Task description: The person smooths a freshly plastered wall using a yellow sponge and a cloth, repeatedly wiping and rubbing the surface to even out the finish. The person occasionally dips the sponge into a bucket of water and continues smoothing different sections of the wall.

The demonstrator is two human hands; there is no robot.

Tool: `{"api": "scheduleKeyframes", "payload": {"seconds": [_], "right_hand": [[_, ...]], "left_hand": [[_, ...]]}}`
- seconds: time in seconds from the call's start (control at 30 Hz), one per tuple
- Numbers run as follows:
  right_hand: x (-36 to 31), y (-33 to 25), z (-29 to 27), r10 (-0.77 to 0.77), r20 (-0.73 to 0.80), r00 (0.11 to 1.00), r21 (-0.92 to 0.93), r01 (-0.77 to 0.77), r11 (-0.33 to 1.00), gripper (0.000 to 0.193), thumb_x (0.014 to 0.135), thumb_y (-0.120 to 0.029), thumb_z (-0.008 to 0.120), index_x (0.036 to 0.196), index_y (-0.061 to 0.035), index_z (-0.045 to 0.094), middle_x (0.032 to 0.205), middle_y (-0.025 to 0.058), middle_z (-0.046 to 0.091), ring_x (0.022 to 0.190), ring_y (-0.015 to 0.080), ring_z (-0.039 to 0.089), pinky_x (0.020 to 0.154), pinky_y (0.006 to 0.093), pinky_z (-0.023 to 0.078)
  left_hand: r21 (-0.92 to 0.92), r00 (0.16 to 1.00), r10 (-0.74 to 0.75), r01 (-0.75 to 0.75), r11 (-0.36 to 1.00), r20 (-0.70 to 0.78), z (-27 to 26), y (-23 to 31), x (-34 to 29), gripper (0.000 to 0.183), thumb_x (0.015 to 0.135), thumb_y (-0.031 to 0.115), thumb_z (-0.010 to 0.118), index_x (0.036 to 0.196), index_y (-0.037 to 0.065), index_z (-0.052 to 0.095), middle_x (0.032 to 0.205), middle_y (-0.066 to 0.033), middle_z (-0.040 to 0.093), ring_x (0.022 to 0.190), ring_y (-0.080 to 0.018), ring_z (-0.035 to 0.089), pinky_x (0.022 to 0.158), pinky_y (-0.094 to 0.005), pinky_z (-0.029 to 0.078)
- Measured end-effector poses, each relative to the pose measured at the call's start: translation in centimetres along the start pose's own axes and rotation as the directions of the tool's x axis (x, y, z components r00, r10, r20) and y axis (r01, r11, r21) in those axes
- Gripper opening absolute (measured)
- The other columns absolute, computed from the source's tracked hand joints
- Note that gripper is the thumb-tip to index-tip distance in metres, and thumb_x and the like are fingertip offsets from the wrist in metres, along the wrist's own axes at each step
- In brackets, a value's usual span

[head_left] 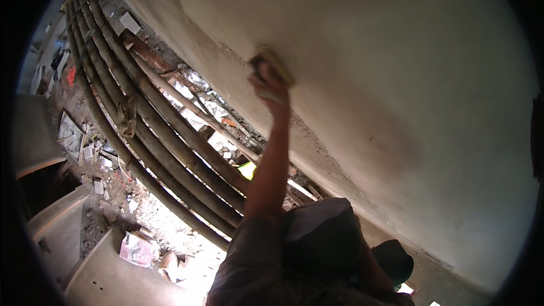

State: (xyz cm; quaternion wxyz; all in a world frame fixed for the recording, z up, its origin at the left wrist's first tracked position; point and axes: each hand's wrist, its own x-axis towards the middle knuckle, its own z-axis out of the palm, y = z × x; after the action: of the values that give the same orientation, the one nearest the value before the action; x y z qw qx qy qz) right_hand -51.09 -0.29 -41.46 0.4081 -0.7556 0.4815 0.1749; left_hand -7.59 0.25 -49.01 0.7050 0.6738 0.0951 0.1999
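Left hand grips a float against the plastered wall

Nearest, a dark sleeve [246, 258] covers the person's left upper arm, and beside it shows dark grey clothing [323, 229]. A strip of the right forearm [372, 266] appears past that clothing; the right hand is out of view, so I cannot tell how it is held. The bare left forearm reaches up to the left hand [271, 86], whose fingers are closed around a dark-backed float with a yellowish edge [281, 67]. The float is at the pale wall [442, 79], slightly blurred, and I cannot tell whether its whole face touches. A damp-looking brown patch [396, 141] marks the wall to the right. Beyond the arm on the left runs a row of long poles [129, 159], with a brownish wrap [127, 116] around some. Farther down, rubble [105, 167] and scraps litter the ground.
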Motion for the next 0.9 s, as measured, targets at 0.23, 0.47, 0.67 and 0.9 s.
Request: {"api": "scheduleKeyframes", "payload": {"seconds": [0.23, 0.47, 0.67, 0.9], "right_hand": [[-1.2, 0.3, -0.2, 0.014, -0.009, 1.000, 0.001, -0.014, 1.000, 0.023, 0.092, -0.022, 0.053, 0.100, -0.0027, 0.062, 0.095, 0.0136, 0.066, 0.082, 0.0198, 0.064, 0.074, 0.0318, 0.050], [-2.5, 0.5, -0.2, 0.043, -0.020, 0.999, -0.002, -0.043, 0.999, 0.022, 0.092, -0.022, 0.053, 0.100, -0.0028, 0.062, 0.095, 0.0137, 0.066, 0.082, 0.0200, 0.064, 0.074, 0.0319, 0.050], [-3.1, 0.8, 0.5, 0.040, 0.005, 0.999, 0.008, -0.040, 0.999, 0.022, 0.092, -0.022, 0.053, 0.100, -0.0028, 0.062, 0.095, 0.0138, 0.066, 0.081, 0.0202, 0.064, 0.073, 0.0319, 0.050], [-2.8, 0.2, 0.6, 0.053, -0.010, 0.999, -0.008, -0.053, 0.999, 0.022, 0.092, -0.022, 0.053, 0.099, -0.0029, 0.062, 0.094, 0.0140, 0.066, 0.081, 0.0205, 0.064, 0.073, 0.0320, 0.050]], "left_hand": [[0.108, 0.992, -0.051, 0.064, 0.992, -0.116, 0.1, 0.7, 2.4, 0.056, 0.093, 0.046, 0.052, 0.093, -0.010, 0.054, 0.079, -0.0228, 0.063, 0.067, -0.0329, 0.064, 0.057, -0.0413, 0.051], [0.051, 0.990, -0.133, 0.131, 0.990, 0.042, -0.5, 0.6, 9.6, 0.054, 0.094, 0.042, 0.049, 0.105, -0.010, 0.056, 0.101, -0.0287, 0.062, 0.089, -0.0400, 0.063, 0.070, -0.0473, 0.050], [-0.080, 0.914, -0.405, 0.404, 0.911, 0.010, -0.9, -6.1, 8.3, 0.060, 0.093, 0.046, 0.049, 0.098, -0.013, 0.055, 0.087, -0.0280, 0.063, 0.077, -0.0306, 0.066, 0.057, -0.0407, 0.055], [-0.008, 0.960, -0.265, 0.266, 0.964, -0.091, -0.4, -6.5, 1.1, 0.069, 0.092, 0.052, 0.046, 0.094, -0.015, 0.061, 0.083, -0.0234, 0.064, 0.070, -0.0284, 0.059, 0.065, -0.0449, 0.047]]}}
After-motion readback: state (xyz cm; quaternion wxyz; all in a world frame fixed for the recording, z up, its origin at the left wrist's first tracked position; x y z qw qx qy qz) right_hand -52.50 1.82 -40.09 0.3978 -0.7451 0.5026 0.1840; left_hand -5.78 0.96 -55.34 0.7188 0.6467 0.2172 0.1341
